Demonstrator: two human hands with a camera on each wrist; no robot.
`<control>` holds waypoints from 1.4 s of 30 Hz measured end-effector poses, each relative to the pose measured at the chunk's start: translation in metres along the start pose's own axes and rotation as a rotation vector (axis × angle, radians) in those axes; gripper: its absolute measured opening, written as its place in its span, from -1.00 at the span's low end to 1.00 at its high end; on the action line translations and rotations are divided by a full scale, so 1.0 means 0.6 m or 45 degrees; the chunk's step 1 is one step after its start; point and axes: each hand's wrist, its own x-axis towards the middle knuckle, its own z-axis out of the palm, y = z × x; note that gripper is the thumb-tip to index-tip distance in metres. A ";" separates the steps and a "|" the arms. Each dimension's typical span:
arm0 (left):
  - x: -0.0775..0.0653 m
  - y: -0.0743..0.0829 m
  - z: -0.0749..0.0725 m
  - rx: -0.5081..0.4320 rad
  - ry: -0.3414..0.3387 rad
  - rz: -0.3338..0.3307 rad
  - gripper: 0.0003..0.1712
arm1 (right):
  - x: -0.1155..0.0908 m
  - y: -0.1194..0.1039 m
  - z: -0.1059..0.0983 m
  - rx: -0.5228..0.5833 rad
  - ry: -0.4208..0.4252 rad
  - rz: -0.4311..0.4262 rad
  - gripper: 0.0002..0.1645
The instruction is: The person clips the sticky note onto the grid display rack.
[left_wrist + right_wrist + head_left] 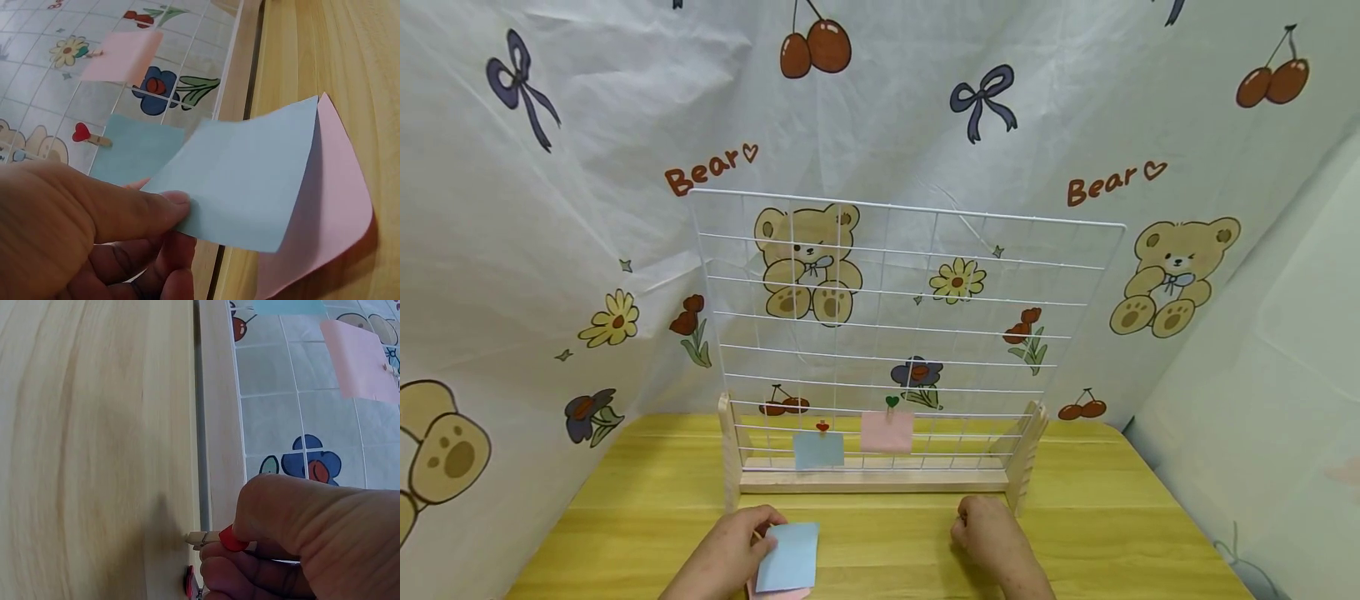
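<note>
Low at front of bench [887,542], nr wire grid: L hand [741,542] has loose blue sheet [787,557], thumb on top, fingers under, pinched at one edge; sheet slightly bowed. Loose pink sheet [331,206] beneath/behind it, partly covered; can't tell if fingers hold it too.

R hand [992,537], approx. in front of stand's R end: fingers curled, pinching small wooden peg w/ red heart [215,537], tip pointing away from hand. 2nd red item [189,581] just below peg in R wrist view, mostly hidden, ID unclear.

Wire grid [891,206] upright in wooden stand [872,481]. Clipped low on it: hung blue sheet [818,451] by red-heart clip [822,426]; to its R, slightly higher, hung pink sheet [887,432] by green-heart clip [892,402]. Bear-print cloth [880,142] behind.
</note>
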 end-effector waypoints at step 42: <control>-0.004 0.025 -0.021 -0.220 0.453 -0.135 -0.92 | 0.009 -0.002 -0.009 0.055 0.002 -0.038 -0.88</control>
